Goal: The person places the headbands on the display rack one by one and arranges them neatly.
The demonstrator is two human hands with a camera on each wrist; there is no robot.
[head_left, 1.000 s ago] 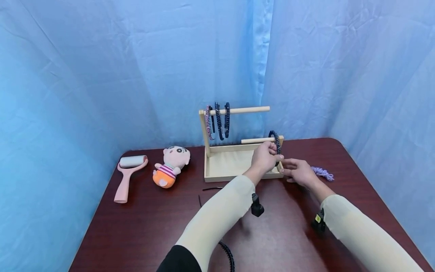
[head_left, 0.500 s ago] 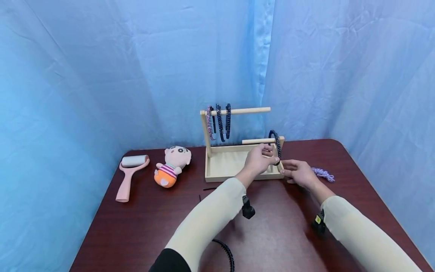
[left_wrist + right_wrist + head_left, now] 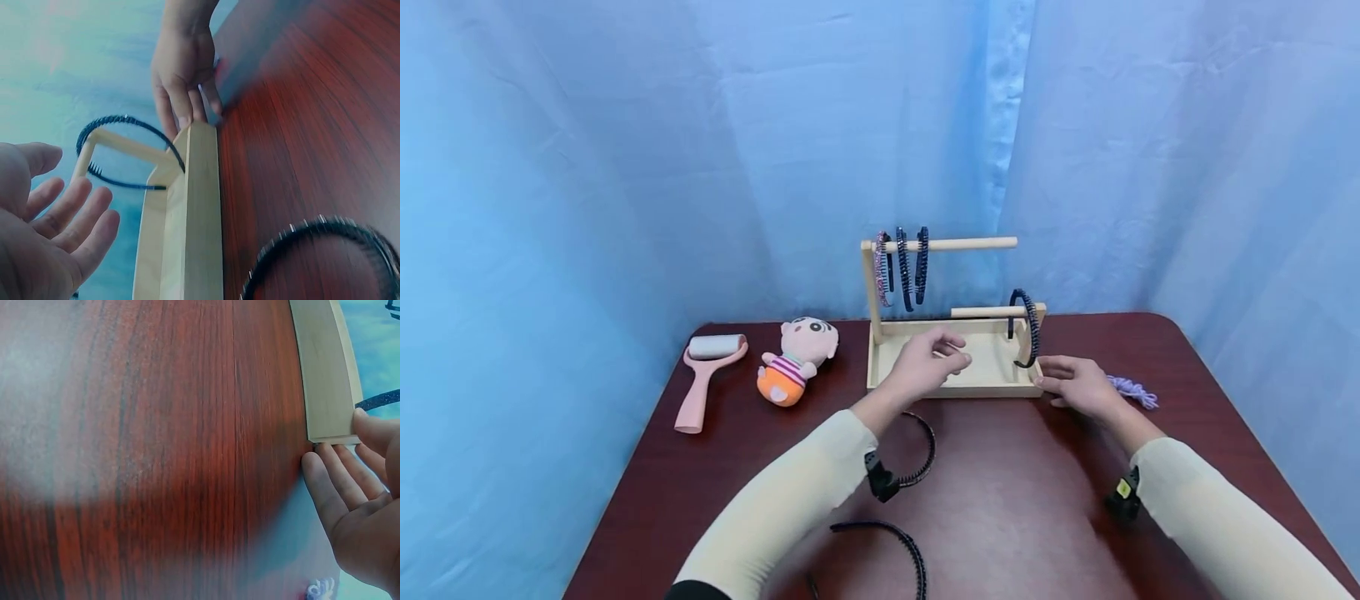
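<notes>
A wooden stand (image 3: 958,392) with a tray base and two bars stands at the back of the table. One black toothed headband (image 3: 1034,337) hangs on its lower bar, dipping into the tray. My left hand (image 3: 923,364), fingers loosely bent and holding nothing, hovers over the tray's front, apart from that headband. In the left wrist view its spread fingers (image 3: 94,240) face the lower bar. At the tray's right end, my right hand (image 3: 1078,387) touches the wood with extended fingertips. On the upper bar hang a pink headband (image 3: 881,271) and dark headbands (image 3: 922,271).
Two dark headbands lie on the table: one by my left wrist (image 3: 931,450), another near the front (image 3: 913,550). A pink lint roller (image 3: 696,400) and plush doll (image 3: 793,358) sit left. A purple cord bundle (image 3: 1133,390) lies right; blue curtains (image 3: 775,150) hang behind.
My left hand has let go of the black headband on the lower bar and drawn back left. My right hand stays at the tray's end. The view has shifted slightly.
</notes>
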